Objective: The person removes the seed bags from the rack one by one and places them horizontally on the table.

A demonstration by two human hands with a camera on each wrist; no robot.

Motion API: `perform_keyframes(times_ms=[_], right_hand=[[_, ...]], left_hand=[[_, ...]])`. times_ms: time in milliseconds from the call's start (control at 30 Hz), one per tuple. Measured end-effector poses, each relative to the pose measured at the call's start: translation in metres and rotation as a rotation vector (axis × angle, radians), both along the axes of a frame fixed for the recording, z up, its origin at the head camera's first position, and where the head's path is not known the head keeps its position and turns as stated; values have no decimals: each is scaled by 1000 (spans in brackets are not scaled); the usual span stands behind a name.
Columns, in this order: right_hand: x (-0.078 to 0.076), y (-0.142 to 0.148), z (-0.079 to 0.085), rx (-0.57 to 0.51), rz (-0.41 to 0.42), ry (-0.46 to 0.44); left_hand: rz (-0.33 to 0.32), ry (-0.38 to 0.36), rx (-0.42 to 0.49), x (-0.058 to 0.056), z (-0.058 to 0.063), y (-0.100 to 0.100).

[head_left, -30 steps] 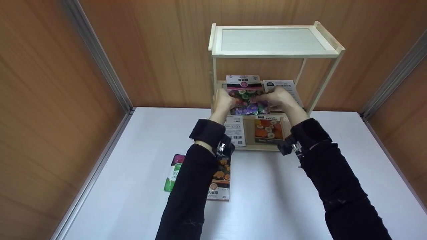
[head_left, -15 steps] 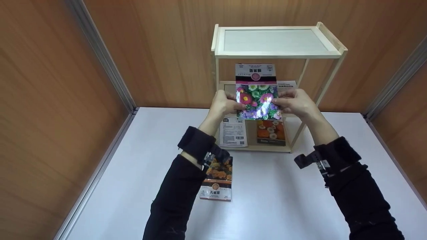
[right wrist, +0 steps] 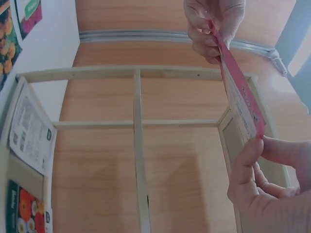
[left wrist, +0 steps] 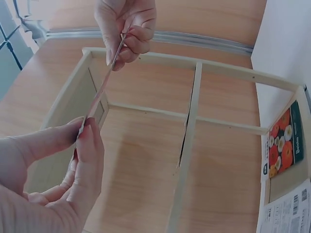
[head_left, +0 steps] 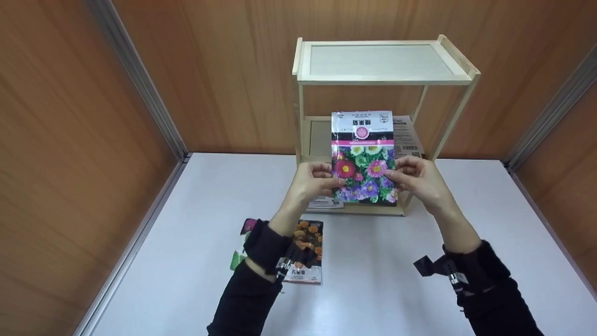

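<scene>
Though inverted, 糖果菊 packet (head_left: 363,156).

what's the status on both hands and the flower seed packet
Left hand and right hand pinching opposite sides of flower seed packet. Packet held up, in front of wooden rack in head view. Nothing visibly blocking it.

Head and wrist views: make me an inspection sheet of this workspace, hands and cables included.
Surface: white tabletop bearing a wooden shelf unit, orange-flower packet and green packet, the packets partly hidden.
Job's things: mixed-flower packet, held up; printed packet on the middle tier; white packet and orange-and-white packet on the bottom tier.
Clutter: nothing seen.
Hands: left hand and right hand pinch the mixed-flower packet's opposite side edges.
Cables: nothing clear; thin dark lines in the left wrist view unidentified.
Surroundings: wood-grain panels, metal corner strips.
</scene>
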State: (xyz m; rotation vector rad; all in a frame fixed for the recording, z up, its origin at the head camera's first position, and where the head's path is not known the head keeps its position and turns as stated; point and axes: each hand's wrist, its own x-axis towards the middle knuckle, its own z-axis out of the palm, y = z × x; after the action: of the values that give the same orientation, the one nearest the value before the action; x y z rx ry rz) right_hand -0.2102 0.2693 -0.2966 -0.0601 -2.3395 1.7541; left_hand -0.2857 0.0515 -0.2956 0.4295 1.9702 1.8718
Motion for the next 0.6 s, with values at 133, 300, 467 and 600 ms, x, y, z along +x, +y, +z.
perform_keyframes(times_ms=[133, 300, 467, 600], right_hand=[[2, -2, -3, -31, -9, 2], [13, -6, -22, -54, -51, -5], [21, -9, -45, -86, -105, -35], [28, -12, -63, -132, -139, -55]], left_hand=[[8, -5, 5, 2, -3, -1], [20, 21, 23, 14, -24, -1], [44, 23, 23, 24, -44, 0], [65, 8, 15, 30, -60, 1]])
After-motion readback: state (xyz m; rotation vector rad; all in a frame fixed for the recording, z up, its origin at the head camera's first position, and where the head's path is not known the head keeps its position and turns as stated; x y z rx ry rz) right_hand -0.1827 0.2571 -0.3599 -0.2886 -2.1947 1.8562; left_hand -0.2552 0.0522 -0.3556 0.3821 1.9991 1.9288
